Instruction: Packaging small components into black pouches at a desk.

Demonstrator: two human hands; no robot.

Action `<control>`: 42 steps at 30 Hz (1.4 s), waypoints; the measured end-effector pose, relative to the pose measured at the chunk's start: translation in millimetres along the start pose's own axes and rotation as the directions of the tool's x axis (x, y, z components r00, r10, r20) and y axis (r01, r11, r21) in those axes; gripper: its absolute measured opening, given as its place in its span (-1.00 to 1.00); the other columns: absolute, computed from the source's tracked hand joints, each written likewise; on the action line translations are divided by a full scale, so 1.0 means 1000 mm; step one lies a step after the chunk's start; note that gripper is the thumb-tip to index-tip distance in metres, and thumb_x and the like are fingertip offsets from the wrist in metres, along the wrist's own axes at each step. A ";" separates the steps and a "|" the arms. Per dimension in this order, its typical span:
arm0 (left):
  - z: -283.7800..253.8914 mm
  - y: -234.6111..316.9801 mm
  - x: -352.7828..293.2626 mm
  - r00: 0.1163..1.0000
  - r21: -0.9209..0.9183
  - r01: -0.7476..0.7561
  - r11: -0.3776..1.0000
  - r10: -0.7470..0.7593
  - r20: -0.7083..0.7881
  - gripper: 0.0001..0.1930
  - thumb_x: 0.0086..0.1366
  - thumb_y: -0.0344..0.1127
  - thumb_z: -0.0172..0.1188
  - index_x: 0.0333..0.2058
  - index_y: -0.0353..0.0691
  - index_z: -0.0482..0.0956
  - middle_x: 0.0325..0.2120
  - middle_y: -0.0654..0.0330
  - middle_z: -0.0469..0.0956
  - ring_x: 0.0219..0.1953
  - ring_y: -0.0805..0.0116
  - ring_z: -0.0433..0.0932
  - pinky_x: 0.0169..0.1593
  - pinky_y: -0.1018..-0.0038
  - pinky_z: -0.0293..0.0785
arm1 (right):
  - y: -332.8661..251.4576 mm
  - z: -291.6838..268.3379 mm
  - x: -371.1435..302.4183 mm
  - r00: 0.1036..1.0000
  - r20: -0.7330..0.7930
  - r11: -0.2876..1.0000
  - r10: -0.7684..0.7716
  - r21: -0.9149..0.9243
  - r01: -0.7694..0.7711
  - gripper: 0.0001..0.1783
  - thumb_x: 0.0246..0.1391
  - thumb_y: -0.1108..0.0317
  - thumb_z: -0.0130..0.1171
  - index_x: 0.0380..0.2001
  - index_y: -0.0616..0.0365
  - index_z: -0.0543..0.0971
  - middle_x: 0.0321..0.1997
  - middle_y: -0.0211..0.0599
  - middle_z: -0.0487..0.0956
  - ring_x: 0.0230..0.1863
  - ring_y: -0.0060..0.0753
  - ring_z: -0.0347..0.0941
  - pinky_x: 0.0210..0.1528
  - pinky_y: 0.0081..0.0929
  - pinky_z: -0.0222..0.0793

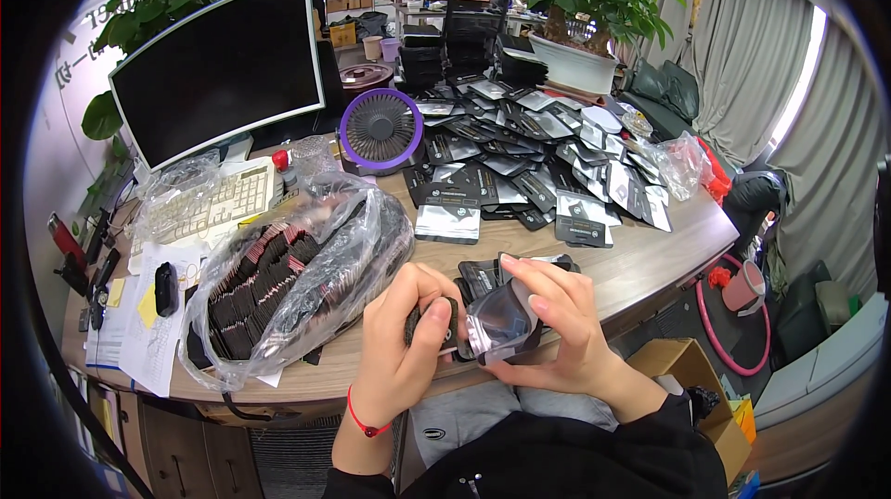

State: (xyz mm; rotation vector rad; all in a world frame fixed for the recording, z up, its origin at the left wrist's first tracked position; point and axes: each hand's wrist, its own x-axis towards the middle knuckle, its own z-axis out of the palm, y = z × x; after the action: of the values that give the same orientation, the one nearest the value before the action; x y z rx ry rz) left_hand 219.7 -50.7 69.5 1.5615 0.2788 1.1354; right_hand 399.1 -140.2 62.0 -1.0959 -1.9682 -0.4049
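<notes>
Near the desk's front edge, my left hand is closed on a small stack of dark cards; the fingers hide most of it. Close beside it, my right hand grips a black pouch with a clear window, its mouth toward the left hand. Some black pouches lie on the desk just behind the right hand. To the left, an opened clear plastic bag holds rows of dark, thin cards. Beyond my hands spreads a large heap of black and silver pouches.
A monitor, a keyboard and papers occupy the left side. A purple round fan stands behind the bag of cards. At the back right is a potted plant. A cardboard box sits below on the right.
</notes>
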 end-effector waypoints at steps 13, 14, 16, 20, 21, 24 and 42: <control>0.013 0.004 0.001 0.996 0.521 -0.086 0.849 0.065 0.057 -0.73 0.16 -0.24 0.27 -0.35 -0.25 0.38 -0.58 0.14 0.45 -0.59 0.19 0.47 -0.51 0.39 0.35 | -0.006 0.009 0.004 0.999 0.043 1.000 0.007 -0.027 -0.005 0.10 -0.43 0.21 0.55 0.18 0.00 0.07 0.18 0.21 0.34 0.10 0.12 0.35 0.05 -0.14 0.17; 0.012 0.004 0.001 0.996 0.520 -0.087 0.850 0.066 0.058 -0.73 0.16 -0.24 0.27 -0.35 -0.25 0.38 -0.58 0.14 0.45 -0.59 0.19 0.47 -0.51 0.39 0.35 | -0.006 0.008 0.004 0.999 0.046 1.000 0.005 -0.027 -0.003 0.11 -0.43 0.21 0.55 0.18 0.00 0.07 0.19 0.22 0.33 0.11 0.12 0.35 0.05 -0.14 0.17; 0.011 0.001 0.001 0.999 0.490 -0.040 0.871 0.036 0.017 -0.67 0.13 -0.19 0.31 -0.32 -0.23 0.37 -0.59 0.15 0.46 -0.61 0.19 0.47 -0.52 0.39 0.36 | -0.006 0.007 0.004 0.999 0.031 0.999 0.015 -0.029 -0.014 0.08 -0.42 0.21 0.53 0.18 0.01 0.09 0.21 0.19 0.31 0.11 0.11 0.34 0.05 -0.14 0.16; 0.009 0.011 0.003 0.998 0.578 -0.031 0.815 -0.001 0.055 -0.67 0.13 -0.14 0.30 -0.34 -0.23 0.38 -0.61 0.13 0.48 -0.61 0.16 0.49 -0.52 0.37 0.37 | -0.001 0.005 0.003 0.999 -0.014 0.998 0.046 -0.042 -0.047 0.03 -0.42 0.19 0.51 0.16 0.02 0.14 0.24 0.14 0.28 0.12 0.11 0.31 0.04 -0.12 0.14; 0.009 0.014 0.003 0.997 0.629 -0.042 0.776 -0.011 0.080 -0.67 0.15 -0.13 0.28 -0.36 -0.24 0.39 -0.61 0.12 0.48 -0.60 0.15 0.49 -0.52 0.36 0.37 | -0.001 0.004 0.003 0.998 -0.028 0.997 0.051 -0.050 -0.052 0.04 -0.43 0.17 0.51 0.15 0.02 0.15 0.23 0.13 0.29 0.12 0.12 0.30 0.04 -0.11 0.13; 0.010 -0.005 0.002 0.980 0.640 -0.151 0.754 0.028 0.197 -0.70 0.18 -0.13 0.24 -0.42 -0.24 0.41 -0.63 0.11 0.48 -0.59 0.11 0.50 -0.53 0.32 0.37 | -0.005 -0.002 0.007 0.996 -0.016 0.992 0.091 -0.084 -0.092 0.03 -0.43 0.20 0.52 0.15 0.03 0.16 0.19 0.11 0.33 0.11 0.09 0.31 0.06 -0.13 0.13; 0.022 -0.013 0.003 0.899 0.600 -0.345 0.722 0.072 0.431 -0.69 0.16 -0.18 0.25 -0.61 -0.24 0.43 -0.76 0.14 0.36 -0.65 0.15 0.43 -0.58 0.35 0.27 | 0.022 -0.040 -0.009 0.937 0.213 0.841 0.278 0.417 -0.345 -0.88 -0.05 0.66 0.09 -0.39 0.30 0.52 -0.46 -0.18 0.56 -0.52 -0.42 0.44 -0.47 -0.53 0.34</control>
State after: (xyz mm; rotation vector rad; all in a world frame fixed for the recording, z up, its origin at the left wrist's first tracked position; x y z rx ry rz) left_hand 243.2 -57.9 62.4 2.4801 0.2575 0.9087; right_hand 440.0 -157.3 77.2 -1.1311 -1.8293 0.3072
